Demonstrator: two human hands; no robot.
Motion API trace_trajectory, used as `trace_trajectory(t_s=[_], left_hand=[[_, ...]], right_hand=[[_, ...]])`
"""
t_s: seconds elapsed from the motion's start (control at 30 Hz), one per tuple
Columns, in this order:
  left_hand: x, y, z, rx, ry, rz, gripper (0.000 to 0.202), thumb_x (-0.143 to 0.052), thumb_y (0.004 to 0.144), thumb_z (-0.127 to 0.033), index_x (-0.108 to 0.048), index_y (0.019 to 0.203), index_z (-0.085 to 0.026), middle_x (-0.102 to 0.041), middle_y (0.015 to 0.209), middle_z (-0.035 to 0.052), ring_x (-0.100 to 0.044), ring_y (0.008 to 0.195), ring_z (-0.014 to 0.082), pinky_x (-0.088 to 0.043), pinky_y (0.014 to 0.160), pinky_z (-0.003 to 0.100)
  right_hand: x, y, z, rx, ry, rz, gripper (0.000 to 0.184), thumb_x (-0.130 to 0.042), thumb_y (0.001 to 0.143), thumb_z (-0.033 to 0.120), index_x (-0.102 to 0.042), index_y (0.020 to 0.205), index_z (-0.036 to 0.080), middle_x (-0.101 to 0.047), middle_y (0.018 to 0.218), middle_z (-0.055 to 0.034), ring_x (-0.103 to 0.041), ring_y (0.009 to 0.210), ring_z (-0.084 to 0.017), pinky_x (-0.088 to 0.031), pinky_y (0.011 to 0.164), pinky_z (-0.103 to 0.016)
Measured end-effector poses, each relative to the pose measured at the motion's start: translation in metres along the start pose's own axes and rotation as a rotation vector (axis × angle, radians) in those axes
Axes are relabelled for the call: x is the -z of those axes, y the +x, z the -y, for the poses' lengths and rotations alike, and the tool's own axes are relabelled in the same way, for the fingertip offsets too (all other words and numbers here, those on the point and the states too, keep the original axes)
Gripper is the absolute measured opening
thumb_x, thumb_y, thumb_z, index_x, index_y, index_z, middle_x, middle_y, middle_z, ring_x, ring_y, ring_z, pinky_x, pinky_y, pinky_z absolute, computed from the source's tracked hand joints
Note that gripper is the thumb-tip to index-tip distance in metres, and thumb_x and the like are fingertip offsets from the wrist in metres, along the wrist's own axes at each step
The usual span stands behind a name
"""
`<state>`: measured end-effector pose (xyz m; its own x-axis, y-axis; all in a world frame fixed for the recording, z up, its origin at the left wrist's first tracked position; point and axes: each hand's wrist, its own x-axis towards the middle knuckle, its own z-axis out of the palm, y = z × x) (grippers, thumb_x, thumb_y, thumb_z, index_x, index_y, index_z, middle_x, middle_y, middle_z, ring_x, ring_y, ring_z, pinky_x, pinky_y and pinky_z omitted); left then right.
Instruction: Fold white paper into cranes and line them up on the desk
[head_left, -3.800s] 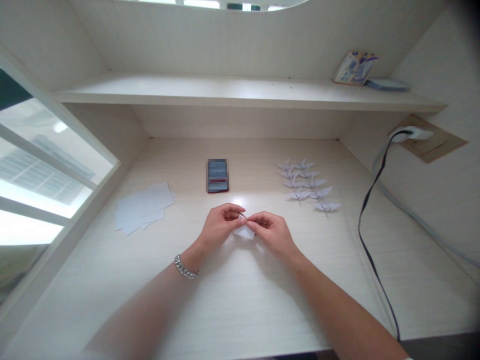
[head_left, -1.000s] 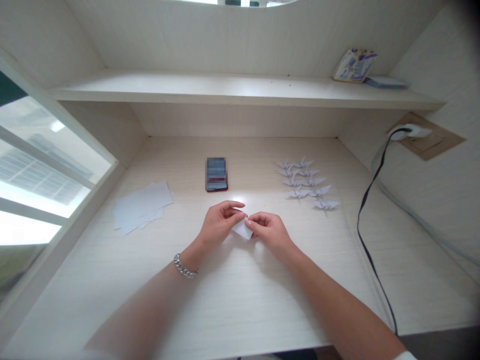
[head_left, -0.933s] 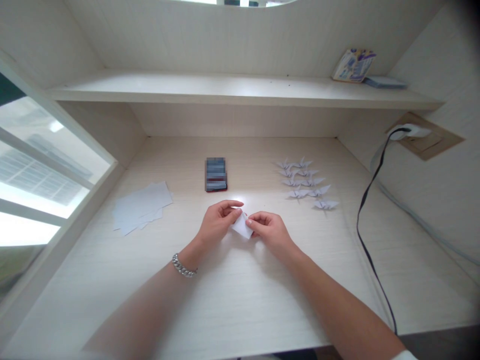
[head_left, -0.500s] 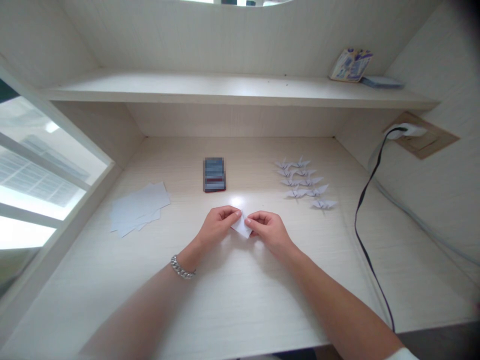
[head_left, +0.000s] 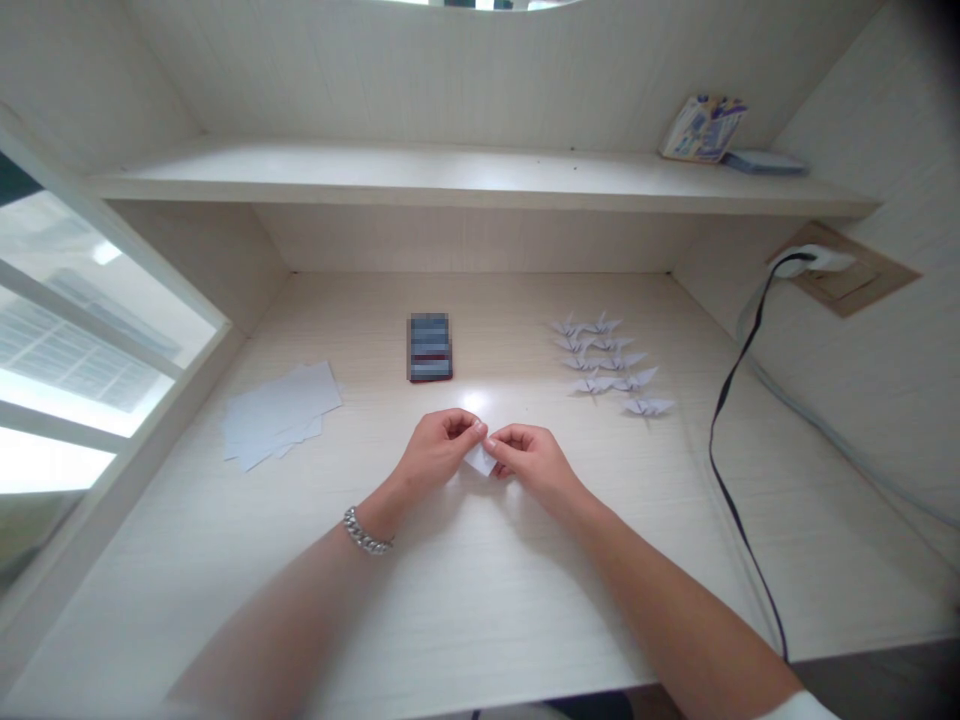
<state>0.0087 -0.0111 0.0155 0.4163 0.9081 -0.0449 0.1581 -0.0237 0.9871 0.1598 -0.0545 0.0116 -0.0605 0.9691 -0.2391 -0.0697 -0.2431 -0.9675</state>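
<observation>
Between my two hands, above the middle of the desk, is a small folded piece of white paper (head_left: 481, 461). My left hand (head_left: 442, 446) pinches its left side with thumb and fingers, and my right hand (head_left: 531, 458) pinches the right side. The thumbs almost meet at the paper's upper part, so much of it is hidden. To the right stand several white paper cranes (head_left: 600, 362) in rows of pairs, with a single one at the front. Loose white paper sheets (head_left: 281, 415) lie overlapping at the left.
Behind my hands lies a dark phone-like slab (head_left: 430, 348), its face blurred. A black cord (head_left: 720, 410) runs from a wall socket (head_left: 851, 270) down the desk's right side. The shelf (head_left: 480, 180) above holds a small printed box (head_left: 703, 128). A window (head_left: 82, 330) is at left.
My thumbs have come closer together over the top of the folded paper, and less of it shows. The cranes, sheets and slab stay where they were.
</observation>
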Motion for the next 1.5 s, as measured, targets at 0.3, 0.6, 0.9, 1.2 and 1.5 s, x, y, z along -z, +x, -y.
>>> trace_trajectory(t_s=[0.3, 0.6, 0.9, 1.2, 1.5], left_hand=[[-0.0004, 0.0004, 0.0017, 0.023, -0.033, 0.004, 0.027, -0.059, 0.074, -0.04, -0.062, 0.068, -0.013, -0.056, 0.063, 0.0011, -0.047, 0.057, 0.0101, -0.036, 0.051, 0.021], [-0.0011, 0.0005, 0.0013, 0.023, -0.036, 0.006, 0.029, -0.059, 0.073, -0.041, -0.061, 0.066, -0.013, -0.055, 0.061, 0.0009, -0.047, 0.055, 0.0104, -0.035, 0.05, 0.021], [-0.0008, -0.0002, 0.001, 0.012, -0.025, 0.023, 0.027, -0.059, 0.074, -0.04, -0.06, 0.067, -0.014, -0.053, 0.061, -0.0003, -0.046, 0.056, 0.0097, -0.035, 0.051, 0.021], [0.0041, -0.0002, 0.0002, -0.013, 0.016, 0.1, 0.024, -0.06, 0.074, -0.037, -0.063, 0.073, -0.013, -0.06, 0.069, 0.0035, -0.052, 0.065, 0.0126, -0.04, 0.059, 0.023], [0.0052, 0.0007, 0.0066, -0.022, 0.066, 0.089, 0.028, -0.06, 0.074, -0.04, -0.061, 0.071, -0.012, -0.058, 0.065, 0.0013, -0.05, 0.059, 0.0112, -0.037, 0.055, 0.022]], right_hand=[[0.0007, -0.0003, 0.0022, 0.013, -0.017, 0.012, 0.029, -0.07, 0.064, 0.042, -0.063, 0.069, 0.014, -0.062, 0.057, -0.0003, -0.058, 0.049, -0.011, -0.045, 0.049, -0.022], [-0.0012, -0.0003, 0.001, -0.013, -0.001, -0.014, 0.031, -0.071, 0.061, 0.043, -0.061, 0.066, 0.014, -0.061, 0.053, 0.0, -0.058, 0.047, -0.012, -0.045, 0.047, -0.022], [-0.0025, 0.0006, 0.0006, 0.002, -0.009, -0.024, 0.025, -0.07, 0.064, 0.039, -0.06, 0.064, 0.016, -0.059, 0.053, 0.0013, -0.056, 0.046, -0.011, -0.044, 0.046, -0.022], [-0.0002, -0.0038, 0.0021, 0.118, -0.146, -0.06, 0.023, -0.067, 0.069, 0.037, -0.059, 0.063, 0.016, -0.058, 0.054, 0.0008, -0.054, 0.049, -0.012, -0.041, 0.047, -0.022], [0.0027, -0.0029, 0.0022, 0.116, -0.174, 0.054, 0.016, -0.059, 0.075, 0.031, -0.062, 0.073, 0.015, -0.062, 0.063, -0.0014, -0.058, 0.055, -0.013, -0.045, 0.053, -0.024]])
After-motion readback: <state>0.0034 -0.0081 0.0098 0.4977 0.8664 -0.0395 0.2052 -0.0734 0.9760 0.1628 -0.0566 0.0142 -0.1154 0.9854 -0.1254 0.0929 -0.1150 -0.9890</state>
